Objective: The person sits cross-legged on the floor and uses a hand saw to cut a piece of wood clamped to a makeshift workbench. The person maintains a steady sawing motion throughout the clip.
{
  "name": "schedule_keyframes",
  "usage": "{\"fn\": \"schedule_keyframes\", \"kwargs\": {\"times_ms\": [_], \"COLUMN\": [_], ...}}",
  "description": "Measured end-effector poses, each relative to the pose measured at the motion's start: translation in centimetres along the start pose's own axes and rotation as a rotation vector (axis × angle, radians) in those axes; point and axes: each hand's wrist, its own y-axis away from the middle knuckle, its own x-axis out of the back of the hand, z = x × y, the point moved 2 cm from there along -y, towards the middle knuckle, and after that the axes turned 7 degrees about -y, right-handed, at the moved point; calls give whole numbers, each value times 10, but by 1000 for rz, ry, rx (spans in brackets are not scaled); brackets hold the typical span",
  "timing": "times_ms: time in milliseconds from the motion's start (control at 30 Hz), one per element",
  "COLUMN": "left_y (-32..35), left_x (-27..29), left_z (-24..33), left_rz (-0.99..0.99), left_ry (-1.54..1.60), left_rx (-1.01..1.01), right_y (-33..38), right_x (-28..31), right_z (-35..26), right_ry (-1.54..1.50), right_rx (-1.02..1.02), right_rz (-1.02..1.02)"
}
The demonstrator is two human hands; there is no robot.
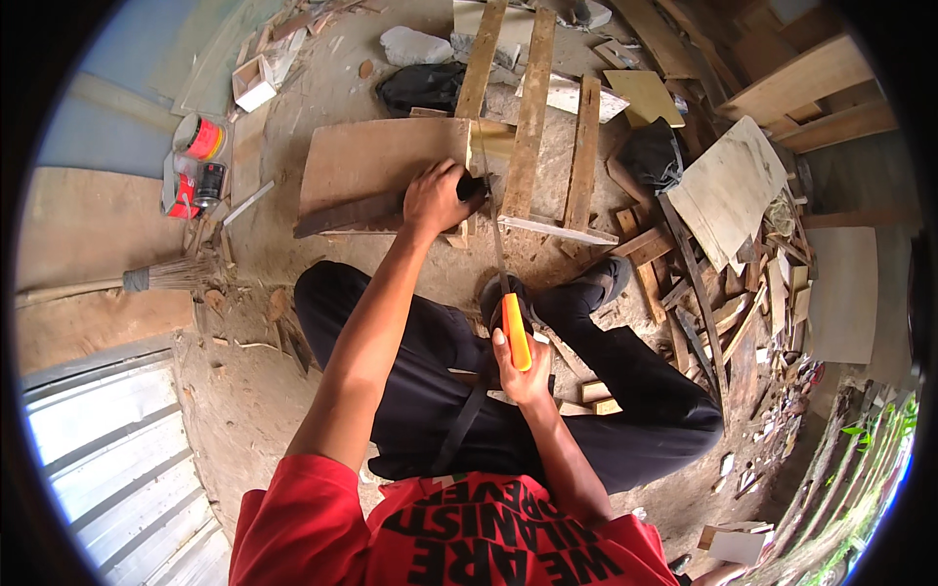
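Plywood board lies upper centre, pinned flat at its right edge by the left hand, seemingly to steady it while the right hand, closed on the saw by its orange handle, holds the blade at that edge; red-labelled cans stand upper left.

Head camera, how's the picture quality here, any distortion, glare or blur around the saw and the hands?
Head view: strong fisheye bending, black corners, planks curving near the rim. Even daylight with soft shadows; the corrugated metal sheet at lower left is washed out. The left hand on the plywood board and the right hand gripping the handsaw look sharp, with no noticeable blur.
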Motion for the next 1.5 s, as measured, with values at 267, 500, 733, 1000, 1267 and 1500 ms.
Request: {"fn": "schedule_keyframes", "kwargs": {"times_ms": [267,500,733,1000,1267,1500], "left_y": [1,3,2,7,-2,0], "left_x": [-1,-1,0,-5,-12,-19], "left_z": [1,-1,2,1,-3,-1], "left_rz": [107,131,122,144,192,200], "left_ry": [-23,-59,-42,-20,-35,-156], "left_rx": [-43,-58,-78,5,99,167], "right_y": [-19,10,-39,36,-46,39], "right_x": [-1,14,-1,14,-6,24], "right_z": [-2,16,11,8,-2,23], "right_ry": [-81,-45,-224,-70,-159,-72], "right_rx": [45,33,-46,33,65,47], "right_rz": [-6,-75,-54,-29,14,-40]}}
